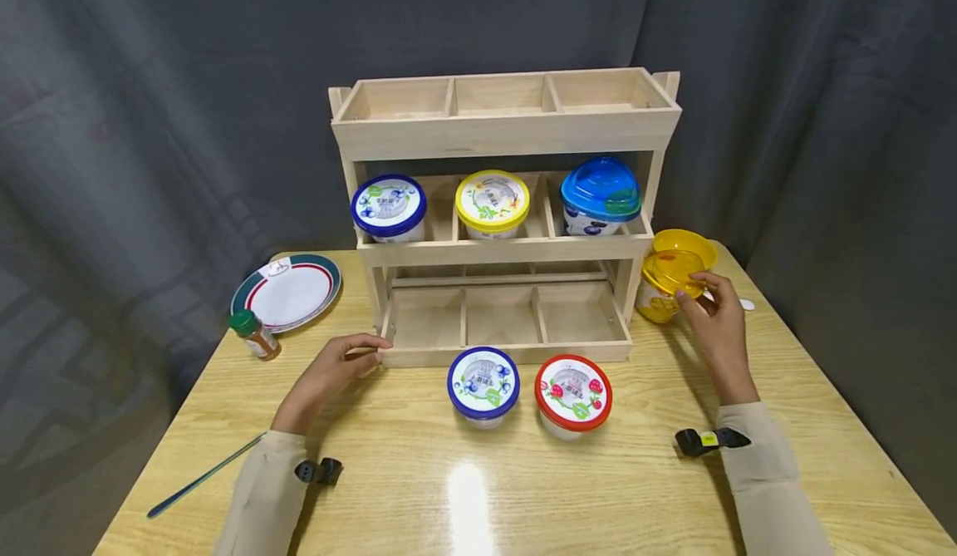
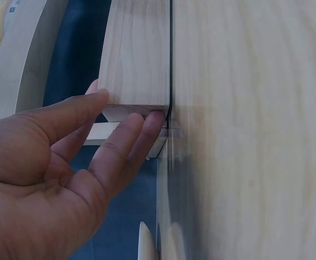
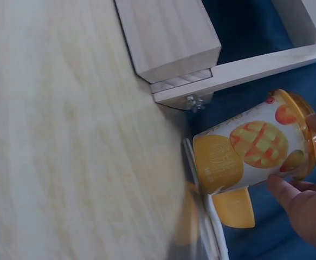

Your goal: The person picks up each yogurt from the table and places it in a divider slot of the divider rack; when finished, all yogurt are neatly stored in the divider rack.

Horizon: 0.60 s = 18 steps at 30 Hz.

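Observation:
My right hand (image 1: pixel 706 302) pinches the rim of a yellow mango cup (image 1: pixel 668 284) with a clear yellow lid, which stands tilted just right of a three-tier wooden rack (image 1: pixel 504 134). The right wrist view shows the same cup (image 3: pixel 250 151) between thumb and fingers (image 3: pixel 288 189). My left hand (image 1: pixel 350 358) rests with straight fingers against the rack's lower left corner (image 2: pixel 136 70) and holds nothing. A blue-lidded cup (image 1: pixel 483 384) and a red-lidded cup (image 1: pixel 572 392) stand on the table in front of the rack.
The middle shelf holds a blue-lidded cup (image 1: pixel 388 205), a yellow-lidded cup (image 1: pixel 492 201) and a blue-domed cup (image 1: pixel 601 193). A yellow bowl (image 1: pixel 684 244) sits behind the mango cup. At the left are a plate (image 1: pixel 286 292), a spice bottle (image 1: pixel 254 334) and a thin stick (image 1: pixel 202 477).

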Each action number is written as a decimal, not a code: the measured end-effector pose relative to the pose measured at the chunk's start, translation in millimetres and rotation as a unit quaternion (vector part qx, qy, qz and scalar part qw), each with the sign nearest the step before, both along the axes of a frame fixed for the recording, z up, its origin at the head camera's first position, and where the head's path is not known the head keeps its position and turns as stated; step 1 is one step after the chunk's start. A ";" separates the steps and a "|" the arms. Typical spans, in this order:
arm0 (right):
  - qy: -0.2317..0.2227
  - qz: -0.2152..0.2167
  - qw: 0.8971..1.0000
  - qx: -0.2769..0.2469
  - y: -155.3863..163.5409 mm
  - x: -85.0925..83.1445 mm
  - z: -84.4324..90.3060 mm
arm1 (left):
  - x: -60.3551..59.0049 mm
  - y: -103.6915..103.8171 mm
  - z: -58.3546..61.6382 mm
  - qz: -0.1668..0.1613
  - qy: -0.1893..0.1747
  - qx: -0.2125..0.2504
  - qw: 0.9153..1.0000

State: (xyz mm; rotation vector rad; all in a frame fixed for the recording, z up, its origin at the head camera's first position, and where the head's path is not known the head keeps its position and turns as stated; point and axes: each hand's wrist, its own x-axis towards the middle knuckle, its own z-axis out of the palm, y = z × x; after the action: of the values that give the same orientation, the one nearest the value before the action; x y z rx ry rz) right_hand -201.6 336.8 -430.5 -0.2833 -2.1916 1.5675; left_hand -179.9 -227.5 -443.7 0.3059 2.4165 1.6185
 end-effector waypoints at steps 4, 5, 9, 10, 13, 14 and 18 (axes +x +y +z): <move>-0.003 -0.013 1.000 -0.004 3.6 5.3 6.3 | 0.0 0.0 -0.1 -0.003 0.002 0.001 1.000; -0.001 -0.016 1.000 -0.003 4.4 6.7 8.2 | 0.0 0.0 0.1 -0.004 0.003 0.001 1.000; 0.016 -0.028 0.999 -0.020 8.5 11.4 15.3 | -0.1 0.0 0.5 -0.005 0.003 0.004 1.000; 0.018 -0.029 0.999 -0.024 9.8 12.2 16.7 | -0.2 0.0 0.5 -0.005 0.004 0.004 1.000; 0.025 -0.032 0.998 -0.052 12.7 15.0 22.2 | -0.5 -0.3 0.2 -0.005 0.003 0.008 1.000; 0.028 -0.031 0.997 -0.068 13.4 15.8 23.9 | -0.5 -0.4 0.1 -0.005 0.003 0.009 1.000; 0.037 -0.031 0.994 -0.101 14.1 18.7 30.5 | -0.8 -0.5 -0.3 -0.005 0.003 0.013 1.000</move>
State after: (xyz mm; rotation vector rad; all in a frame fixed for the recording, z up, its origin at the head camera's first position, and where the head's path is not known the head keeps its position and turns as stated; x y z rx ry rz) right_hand -182.9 350.9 -400.1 -0.3442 -1.9520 1.7397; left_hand -180.7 -228.0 -444.1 0.3266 2.3962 1.6472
